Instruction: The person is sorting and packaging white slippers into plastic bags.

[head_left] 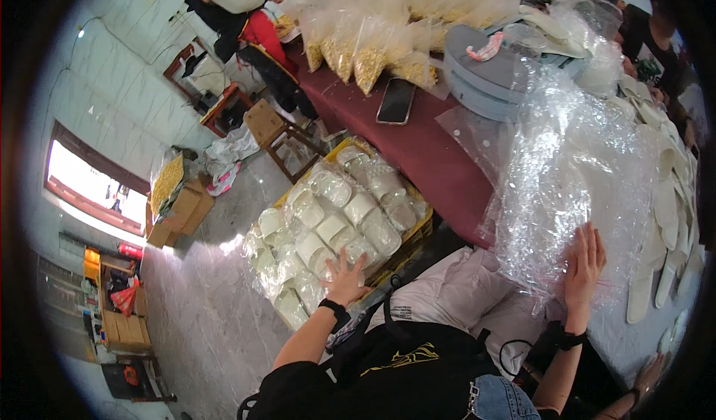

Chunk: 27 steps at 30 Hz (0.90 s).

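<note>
My left hand (347, 280) reaches down with its fingers spread, touching the near side of several white slippers (335, 230) wrapped in clear plastic. These are piled in a yellow crate (426, 224) on the floor to my left. On the table, my right hand (585, 262) lies with its fingers stretched out on a stack of clear plastic bags (556, 189). The plastic is shiny and wrinkled, and nothing is gripped there. Loose white slipper pieces (666, 215) spread along the table to the right of the bags.
On the dark red tablecloth (418, 151) are a phone (396, 101), a round grey stand (485, 69) and clear bags of small yellow pieces (369, 66). A wooden stool (267, 125) and open cardboard box (183, 210) stand beyond the crate. Another person's hand (652, 371) shows at lower right.
</note>
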Tool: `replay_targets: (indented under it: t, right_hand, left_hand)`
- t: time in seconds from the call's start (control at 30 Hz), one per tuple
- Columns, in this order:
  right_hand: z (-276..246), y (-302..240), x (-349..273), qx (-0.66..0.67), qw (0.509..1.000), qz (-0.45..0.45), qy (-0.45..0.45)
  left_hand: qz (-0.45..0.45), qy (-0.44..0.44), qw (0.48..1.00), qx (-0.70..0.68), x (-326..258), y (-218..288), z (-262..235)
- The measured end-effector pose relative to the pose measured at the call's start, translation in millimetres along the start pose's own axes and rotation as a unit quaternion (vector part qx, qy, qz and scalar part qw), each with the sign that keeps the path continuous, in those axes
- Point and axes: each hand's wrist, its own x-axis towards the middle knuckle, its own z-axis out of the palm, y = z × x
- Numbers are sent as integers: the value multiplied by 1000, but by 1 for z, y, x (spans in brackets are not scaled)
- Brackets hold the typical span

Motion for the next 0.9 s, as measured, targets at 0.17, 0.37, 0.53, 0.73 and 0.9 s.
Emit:
replay_targets:
  t: [0.17,0.37,0.53,0.73,0.9]
  right_hand:
    - [4,-4,-2,23,1000,12,-17]
    - [-12,-14,7,29,998,48,-12]
    - [-13,-7,7,78,997,22,-4]
    - [-15,15,2,206,977,36,29]
    - [-70,46,19,366,926,66,63]
  left_hand:
    - [-19,40,995,91,-10,29,-50]
    - [341,177,913,-136,-42,130,-146]
    - [664,282,687,-87,-78,251,-168]
    - [673,193,704,123,-55,332,-148]
    - [668,169,712,137,-32,346,-131]
